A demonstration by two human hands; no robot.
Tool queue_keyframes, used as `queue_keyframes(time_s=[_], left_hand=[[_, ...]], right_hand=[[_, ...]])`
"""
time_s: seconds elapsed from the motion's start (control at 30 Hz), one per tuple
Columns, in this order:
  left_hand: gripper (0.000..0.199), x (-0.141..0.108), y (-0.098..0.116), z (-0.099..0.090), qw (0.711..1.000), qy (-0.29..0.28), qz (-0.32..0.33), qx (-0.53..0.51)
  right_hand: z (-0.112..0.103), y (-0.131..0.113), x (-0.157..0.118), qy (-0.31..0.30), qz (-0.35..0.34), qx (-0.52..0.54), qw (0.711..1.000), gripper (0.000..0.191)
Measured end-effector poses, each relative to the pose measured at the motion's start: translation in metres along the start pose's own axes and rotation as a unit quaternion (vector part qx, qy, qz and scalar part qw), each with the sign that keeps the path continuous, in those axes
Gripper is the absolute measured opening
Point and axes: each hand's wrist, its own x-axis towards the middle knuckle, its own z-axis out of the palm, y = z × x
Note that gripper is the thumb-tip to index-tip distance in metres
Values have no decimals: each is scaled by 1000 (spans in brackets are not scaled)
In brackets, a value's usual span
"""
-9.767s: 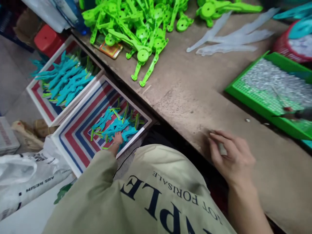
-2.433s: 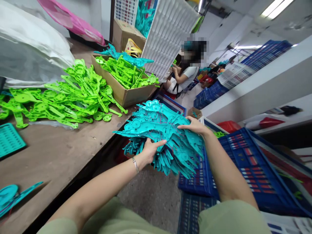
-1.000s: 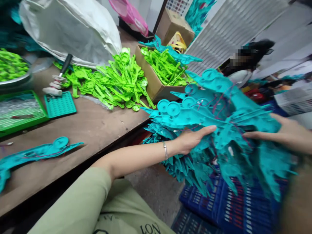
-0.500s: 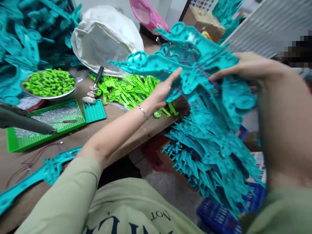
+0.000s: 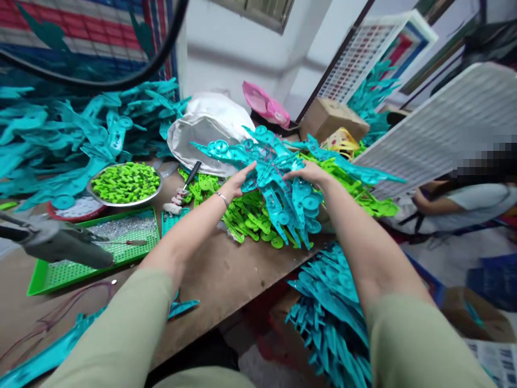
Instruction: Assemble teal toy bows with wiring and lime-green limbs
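My left hand (image 5: 238,184) and my right hand (image 5: 310,173) grip a bundle of turquoise plastic parts (image 5: 271,186) from either side. These flat parts have pointed ends and round discs, and thin dark red wires run among them. The thumbs show; most of the other fingers are hidden by the bundle. Under and around it lies a heap of lime-green plastic parts (image 5: 250,218) on the brown table (image 5: 226,269). I cannot tell whether the bundle rests on the heap or hangs just above it. A bracelet circles my left wrist.
A metal bowl (image 5: 157,198) of small green pieces and a green tray (image 5: 97,258) of small metal pieces stand left. A grey tool arm (image 5: 72,248) juts in. A white sack (image 5: 181,143) lies behind. More turquoise parts (image 5: 327,312) sit below the table edge. Another person's arm (image 5: 440,203) shows right.
Both hands have carried the turquoise bundle away from me, from beside the table edge to over the green heap. My view has tilted up.
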Motion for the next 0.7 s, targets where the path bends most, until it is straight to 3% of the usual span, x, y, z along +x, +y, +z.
queue_keyframes(time_s=[0.17, 0.4, 0.6, 0.7], left_hand=[[45, 10, -12, -14, 999, 37, -20, 26], [47, 5, -11, -30, 989, 82, -86, 91], [43, 11, -28, -21, 965, 211, 12, 153], [48, 13, -37, -17, 946, 262, 49, 186]], right_hand=[[19, 2, 9, -61, 29, 12, 998, 42], [42, 10, 17, -149, 93, 36, 984, 39], [41, 16, 23, -73, 38, 59, 995, 41], [36, 22, 24, -68, 20, 61, 996, 45]])
